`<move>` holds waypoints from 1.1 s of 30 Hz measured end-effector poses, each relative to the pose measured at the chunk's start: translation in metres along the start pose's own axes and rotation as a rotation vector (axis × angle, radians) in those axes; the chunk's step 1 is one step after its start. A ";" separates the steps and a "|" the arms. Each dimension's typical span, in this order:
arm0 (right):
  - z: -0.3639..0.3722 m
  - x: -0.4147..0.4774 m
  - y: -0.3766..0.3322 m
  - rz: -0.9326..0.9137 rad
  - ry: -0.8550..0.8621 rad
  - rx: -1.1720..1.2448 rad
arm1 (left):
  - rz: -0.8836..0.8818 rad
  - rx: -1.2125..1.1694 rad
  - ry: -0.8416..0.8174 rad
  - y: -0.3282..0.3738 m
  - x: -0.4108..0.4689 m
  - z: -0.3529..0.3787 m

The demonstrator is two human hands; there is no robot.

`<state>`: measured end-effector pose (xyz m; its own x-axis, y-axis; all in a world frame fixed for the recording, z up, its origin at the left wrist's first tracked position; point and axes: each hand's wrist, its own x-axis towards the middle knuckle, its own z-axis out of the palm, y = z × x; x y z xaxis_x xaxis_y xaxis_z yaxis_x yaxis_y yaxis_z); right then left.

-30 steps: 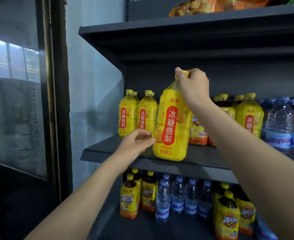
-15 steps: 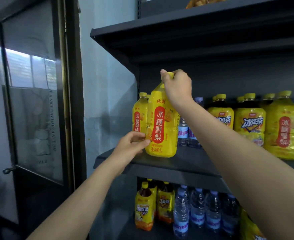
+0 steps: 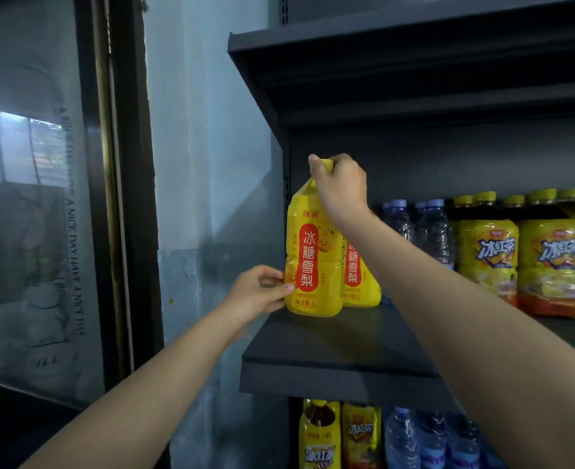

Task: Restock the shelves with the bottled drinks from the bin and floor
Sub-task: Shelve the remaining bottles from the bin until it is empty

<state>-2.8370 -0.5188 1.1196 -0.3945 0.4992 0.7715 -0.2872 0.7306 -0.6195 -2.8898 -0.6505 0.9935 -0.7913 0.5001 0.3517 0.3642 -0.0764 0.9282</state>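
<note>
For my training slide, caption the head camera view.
Right hand grips the yellow bottle by its cap on the shelf; left hand touches its lower side.

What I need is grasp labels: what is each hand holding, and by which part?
The right hand grips the yellow bottle by its cap and neck; the left hand only touches its lower side with fingertips.

Dark-framed glass door (image 3: 35, 231) at left, white lettering (image 3: 72, 258) on its pane, pale blue wall (image 3: 194, 130) beside it

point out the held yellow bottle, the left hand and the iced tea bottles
held yellow bottle (image 3: 309, 258): head view, red label
left hand (image 3: 257, 294): head view, back of hand
iced tea bottles (image 3: 487, 265): head view, front label
</note>
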 end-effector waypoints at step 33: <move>0.036 -0.006 0.074 0.036 -0.163 -0.088 | 0.079 0.175 0.014 -0.058 0.049 -0.004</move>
<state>-2.8873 -0.4847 1.0642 -0.5416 0.4489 0.7108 -0.1958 0.7549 -0.6259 -2.9520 -0.6253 0.9571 -0.7631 0.4867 0.4253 0.5045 0.0372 0.8626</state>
